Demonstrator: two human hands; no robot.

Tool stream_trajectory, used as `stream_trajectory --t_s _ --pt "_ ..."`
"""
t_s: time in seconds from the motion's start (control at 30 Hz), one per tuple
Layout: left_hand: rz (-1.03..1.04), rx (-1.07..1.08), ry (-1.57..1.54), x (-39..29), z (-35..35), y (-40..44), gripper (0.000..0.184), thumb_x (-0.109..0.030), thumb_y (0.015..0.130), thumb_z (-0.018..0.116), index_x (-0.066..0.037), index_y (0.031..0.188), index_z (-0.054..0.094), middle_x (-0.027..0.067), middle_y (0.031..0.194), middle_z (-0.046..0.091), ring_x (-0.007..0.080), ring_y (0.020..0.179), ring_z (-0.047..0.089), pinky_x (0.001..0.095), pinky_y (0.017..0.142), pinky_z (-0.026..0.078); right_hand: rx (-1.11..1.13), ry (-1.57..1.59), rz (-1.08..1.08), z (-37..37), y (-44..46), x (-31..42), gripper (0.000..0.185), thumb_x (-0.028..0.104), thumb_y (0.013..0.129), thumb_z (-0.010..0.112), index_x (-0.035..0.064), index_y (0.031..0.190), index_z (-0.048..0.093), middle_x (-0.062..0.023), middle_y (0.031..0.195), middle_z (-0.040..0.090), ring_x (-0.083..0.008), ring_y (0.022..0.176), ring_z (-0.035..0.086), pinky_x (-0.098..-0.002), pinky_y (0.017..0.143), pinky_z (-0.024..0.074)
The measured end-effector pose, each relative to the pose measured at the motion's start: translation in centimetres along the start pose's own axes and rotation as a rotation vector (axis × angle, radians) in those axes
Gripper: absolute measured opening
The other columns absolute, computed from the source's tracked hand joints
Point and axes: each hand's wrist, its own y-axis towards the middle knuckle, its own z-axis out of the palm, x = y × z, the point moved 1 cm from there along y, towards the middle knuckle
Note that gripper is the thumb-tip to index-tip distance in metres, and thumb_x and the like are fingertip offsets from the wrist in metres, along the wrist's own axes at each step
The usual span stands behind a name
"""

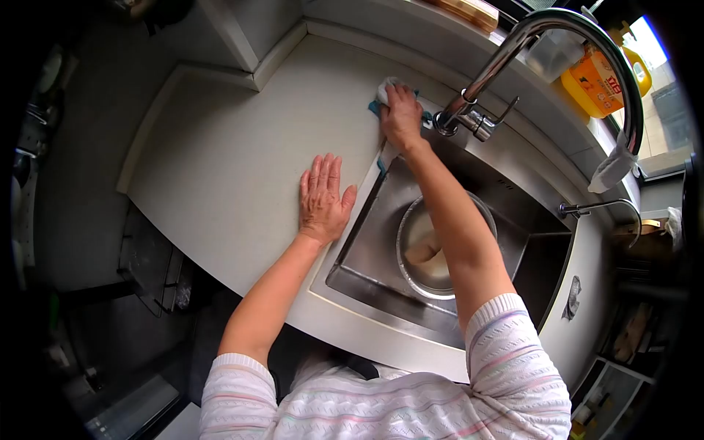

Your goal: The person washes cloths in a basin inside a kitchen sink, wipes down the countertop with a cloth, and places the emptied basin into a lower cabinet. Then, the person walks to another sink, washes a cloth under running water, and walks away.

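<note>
Two bare hands work the surface in my remote view, a pale countertop [220,161] wrapping round a steel sink [352,275]. I have the right hand [403,121] out toward the surface's back edge, just beside the sink's far left corner, its fingers bent and gathered over a bunched white-and-teal cloth [384,89]. That cloth lies on the surface under the hand, near the base of the tall faucet [502,57]; I cannot tell how the fingertips grip beneath. My left hand [325,205] rests palm down near the sink's left edge, holding nothing, fingers straight and slightly parted, thumb out wide. Below the right forearm, a round metal bowl [400,253] sits in the sink, partly hidden by the arm; I can't make out its contents. Beyond the sink's back edge, I see an orange-yellow bottle [598,84] on the sill.
</note>
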Motion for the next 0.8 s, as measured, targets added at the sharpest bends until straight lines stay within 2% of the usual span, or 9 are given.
stream_trajectory --t_s 0.03,0.1,0.23,0.27,0.37,0.53,0.63,0.7,0.8 --pt "-0.013 -0.028 -0.064 0.0 -0.1 0.1 0.058 -0.038 0.088 0.04 -0.002 0.132 0.03 0.0156 0.136 0.031 0.0323 0.127 0.025 0.0463 0.103 0.017 -0.027 -0.103 -0.054 0.3 -1.2 1.7 0.044 0.013 0.069 0.06 0.0083 0.112 0.05 -0.0106 0.12 0.048 -0.0295 0.114 0.042 -0.0453 0.089 0.0355" --pt "-0.015 -0.077 -0.141 0.3 -0.5 0.0 0.059 -0.038 0.087 0.041 0.0 0.132 0.028 0.0181 0.135 0.032 0.0344 0.126 0.026 0.0447 0.103 0.019 0.116 -0.017 -0.087 -0.6 -3.8 4.5 0.049 0.007 0.07 0.057 0.0099 0.118 0.048 -0.0108 0.128 0.044 -0.0278 0.121 0.037 -0.0458 0.093 0.0319" --pt "0.017 -0.202 -0.327 0.9 -0.1 0.1 0.058 -0.038 0.088 0.039 0.0 0.13 0.03 0.0212 0.133 0.033 0.0366 0.124 0.028 0.0438 0.102 0.022 0.226 0.114 -0.24 -3.0 -11.6 10.3 0.044 0.012 0.072 0.054 0.0092 0.115 0.05 -0.0101 0.125 0.046 -0.0259 0.121 0.037 -0.0424 0.094 0.0311" --pt "0.023 -0.199 -0.365 1.0 -0.3 0.0 0.057 -0.038 0.088 0.039 0.0 0.13 0.03 0.0212 0.132 0.033 0.0369 0.124 0.029 0.0437 0.102 0.022 0.264 0.164 -0.257 -3.6 -13.5 11.4 0.044 0.007 0.07 0.055 0.0091 0.114 0.05 -0.009 0.125 0.046 -0.0258 0.121 0.037 -0.0426 0.093 0.0316" --pt "0.1 -0.227 -0.381 1.3 -1.6 -0.4 0.052 -0.036 0.089 0.04 0.0 0.127 0.036 0.0211 0.128 0.038 0.0374 0.121 0.033 0.043 0.1 0.026 0.363 0.231 -0.194 -6.2 -17.2 13.4 0.045 0.001 0.067 0.057 0.0078 0.112 0.052 -0.0078 0.123 0.047 -0.0263 0.12 0.038 -0.0433 0.093 0.0315" --pt "0.14 -0.173 -0.426 1.5 -0.6 -0.4 0.042 -0.033 0.089 0.042 -0.001 0.117 0.049 0.0215 0.122 0.045 0.0365 0.117 0.038 0.0425 0.098 0.03 0.438 0.488 -0.112 -10.4 -21.1 13.0 0.037 -0.007 0.069 0.053 0.0065 0.104 0.056 -0.0094 0.114 0.053 -0.029 0.112 0.045 -0.0344 0.087 0.0408" --pt "0.178 -0.141 -0.301 1.4 -0.4 -0.4 0.037 -0.03 0.087 0.045 -0.002 0.11 0.053 0.0204 0.121 0.046 0.0361 0.116 0.039 0.0435 0.097 0.03 0.472 0.744 0.44 -14.8 -23.5 12.3 0.034 -0.004 0.073 0.054 0.0035 0.106 0.056 -0.0105 0.11 0.055 -0.0255 0.101 0.052 -0.0313 0.084 0.0426" --pt "0.217 -0.138 -0.228 0.3 -0.3 -0.5 0.033 -0.025 0.084 0.05 -0.002 0.106 0.056 0.019 0.119 0.047 0.0359 0.116 0.039 0.0441 0.097 0.03 0.392 0.911 0.587 -16.2 -24.8 10.2 0.032 0.004 0.08 0.055 0.0035 0.113 0.054 -0.0069 0.101 0.058 -0.0126 0.087 0.054 -0.024 0.077 0.0437" --pt "0.321 -0.13 -0.275 -3.2 -0.1 -0.9 0.028 -0.012 0.073 0.059 -0.003 0.099 0.057 0.0162 0.117 0.048 0.036 0.114 0.04 0.0446 0.096 0.031 0.332 1.195 0.969 -19.4 -26.0 8.2 0.034 0.003 0.077 0.056 0.0027 0.111 0.054 -0.0018 0.094 0.057 -0.0087 0.083 0.052 -0.0222 0.072 0.0435"
